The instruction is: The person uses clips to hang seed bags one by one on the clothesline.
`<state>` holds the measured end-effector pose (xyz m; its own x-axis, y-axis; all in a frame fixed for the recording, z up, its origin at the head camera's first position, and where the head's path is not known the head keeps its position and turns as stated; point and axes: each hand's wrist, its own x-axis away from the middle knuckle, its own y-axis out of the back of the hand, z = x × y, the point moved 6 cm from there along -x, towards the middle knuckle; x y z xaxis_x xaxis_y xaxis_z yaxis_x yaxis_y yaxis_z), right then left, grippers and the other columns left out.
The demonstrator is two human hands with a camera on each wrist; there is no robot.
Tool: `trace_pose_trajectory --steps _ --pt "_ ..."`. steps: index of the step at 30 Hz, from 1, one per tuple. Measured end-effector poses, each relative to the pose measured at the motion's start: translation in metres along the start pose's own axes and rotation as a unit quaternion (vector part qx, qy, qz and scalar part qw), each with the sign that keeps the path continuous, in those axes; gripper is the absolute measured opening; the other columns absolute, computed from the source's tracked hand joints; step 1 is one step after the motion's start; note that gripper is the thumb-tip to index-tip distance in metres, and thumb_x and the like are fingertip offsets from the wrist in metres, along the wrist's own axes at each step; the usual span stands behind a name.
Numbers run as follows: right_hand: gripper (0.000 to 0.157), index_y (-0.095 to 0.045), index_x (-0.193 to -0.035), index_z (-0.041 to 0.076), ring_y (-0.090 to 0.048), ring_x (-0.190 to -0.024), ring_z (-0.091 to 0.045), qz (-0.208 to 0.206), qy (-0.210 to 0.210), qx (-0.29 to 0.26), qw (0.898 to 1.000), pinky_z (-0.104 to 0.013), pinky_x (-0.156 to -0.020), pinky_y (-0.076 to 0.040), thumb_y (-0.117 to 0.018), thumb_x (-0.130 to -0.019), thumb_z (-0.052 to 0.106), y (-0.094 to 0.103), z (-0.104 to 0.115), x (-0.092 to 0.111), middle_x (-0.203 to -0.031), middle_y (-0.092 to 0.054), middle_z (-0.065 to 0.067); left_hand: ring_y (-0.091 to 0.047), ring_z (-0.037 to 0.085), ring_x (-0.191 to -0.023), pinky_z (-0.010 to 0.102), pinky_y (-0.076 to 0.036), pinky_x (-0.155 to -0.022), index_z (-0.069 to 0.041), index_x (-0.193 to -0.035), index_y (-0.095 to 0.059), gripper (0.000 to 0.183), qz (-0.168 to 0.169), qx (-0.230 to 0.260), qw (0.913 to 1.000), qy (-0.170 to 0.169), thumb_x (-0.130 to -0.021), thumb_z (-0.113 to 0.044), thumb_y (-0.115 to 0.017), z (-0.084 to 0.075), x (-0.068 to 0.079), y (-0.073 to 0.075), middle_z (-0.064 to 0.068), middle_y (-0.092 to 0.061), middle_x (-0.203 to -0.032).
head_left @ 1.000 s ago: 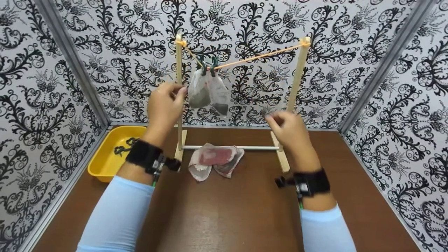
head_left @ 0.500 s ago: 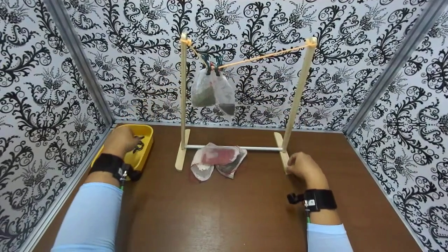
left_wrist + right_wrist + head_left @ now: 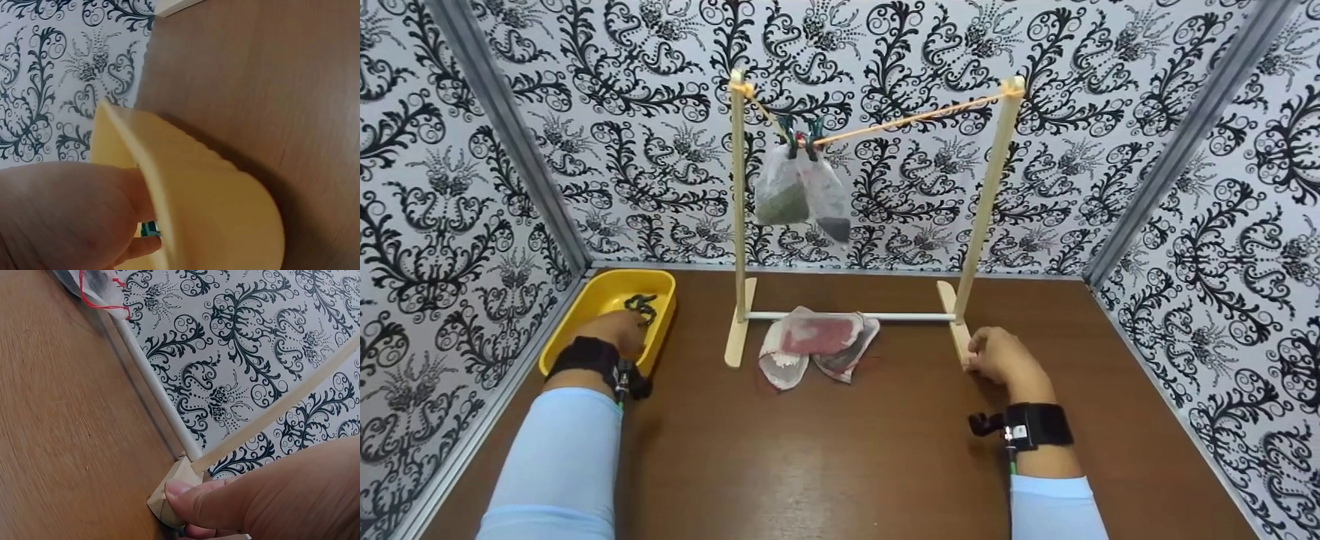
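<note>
My left hand [image 3: 619, 330] reaches down into the yellow tray [image 3: 666, 319]. In the left wrist view a green clothespin [image 3: 149, 229] shows between its thumb and finger. Dark clothespins [image 3: 640, 306] lie in the tray just beyond the hand. My right hand [image 3: 1001, 356] pinches the right wooden foot [image 3: 181, 478] of the clothesline stand between thumb and fingers. Two translucent pouches with dark contents, a left one [image 3: 784, 196] and a right one [image 3: 829, 202], hang from the orange cord [image 3: 915, 120], held by dark green clothespins [image 3: 812, 137].
On the table [image 3: 810, 457], several filled pouches [image 3: 817, 337] with red strings lie overlapping against the stand's white crossbar [image 3: 919, 317]. The left post [image 3: 739, 202] and right post [image 3: 988, 202] rise in front of the patterned wall [image 3: 1057, 217].
My left hand has left the hanging pouches, moved down into the tray, then shifted slightly nearer. My right hand has dropped from beside the right post to its foot and stayed there.
</note>
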<state>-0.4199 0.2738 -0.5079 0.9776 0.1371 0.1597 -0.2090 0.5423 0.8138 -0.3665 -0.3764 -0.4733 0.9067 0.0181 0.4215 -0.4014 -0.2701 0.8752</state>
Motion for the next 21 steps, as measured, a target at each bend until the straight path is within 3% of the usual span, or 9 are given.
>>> trace_pose_trajectory --steps 5,9,14,18,21 --pt "0.029 -0.067 -0.111 -0.003 -0.067 -0.074 -0.021 0.0 0.004 -0.015 1.0 -0.03 -0.062 -0.056 -0.089 -0.094 0.007 -0.001 0.0 0.001 -0.095 -0.072 -0.014 -0.067 0.048 -0.122 0.056 -0.061 -0.107 0.012 -0.143 -0.067 0.048 -0.042 -0.004 0.9988 -0.023 -0.096 0.002 -0.07 -0.002 -0.004 0.001 0.037 -0.069 -0.143" --pt "0.028 -0.067 -0.111 -0.003 -0.066 -0.074 -0.019 0.0 0.003 -0.019 1.0 -0.029 -0.062 -0.055 -0.088 -0.094 0.006 0.0 -0.002 0.0 -0.096 -0.071 -0.013 -0.066 0.039 -0.101 0.048 -0.06 -0.09 0.01 -0.121 -0.073 0.03 -0.061 0.02 0.9978 -0.017 -0.092 0.003 -0.072 -0.002 -0.002 0.002 0.03 -0.075 -0.121" --pt "0.029 -0.066 -0.112 -0.004 -0.063 -0.072 -0.017 0.004 0.005 -0.038 0.999 -0.027 -0.059 -0.054 -0.087 -0.093 0.003 0.001 -0.004 -0.002 -0.096 -0.069 -0.012 -0.064 0.04 -0.096 0.051 -0.06 -0.088 0.008 -0.112 -0.067 0.022 -0.088 0.034 0.9955 -0.004 -0.09 0.003 -0.071 0.0 0.003 0.001 0.03 -0.072 -0.115" --pt "0.03 -0.064 -0.116 -0.003 -0.066 -0.076 -0.018 0.017 -0.006 -0.049 0.999 -0.029 -0.061 -0.055 -0.085 -0.097 0.005 0.0 -0.005 -0.001 -0.1 -0.07 -0.013 -0.065 0.041 -0.093 0.058 -0.059 -0.086 0.007 -0.11 -0.068 0.023 -0.137 0.007 0.9906 -0.003 -0.092 -0.004 -0.075 0.004 0.001 0.002 0.027 -0.072 -0.105" --pt "0.031 -0.063 -0.118 -0.003 -0.066 -0.078 -0.02 0.024 -0.009 -0.053 0.998 -0.03 -0.063 -0.055 -0.085 -0.098 0.007 -0.001 -0.006 -0.001 -0.102 -0.07 -0.014 -0.066 0.04 -0.088 0.061 -0.059 -0.082 0.004 -0.102 -0.07 0.018 -0.158 -0.022 0.9872 -0.001 -0.092 -0.009 -0.077 0.001 0.009 0.005 0.024 -0.074 -0.098"
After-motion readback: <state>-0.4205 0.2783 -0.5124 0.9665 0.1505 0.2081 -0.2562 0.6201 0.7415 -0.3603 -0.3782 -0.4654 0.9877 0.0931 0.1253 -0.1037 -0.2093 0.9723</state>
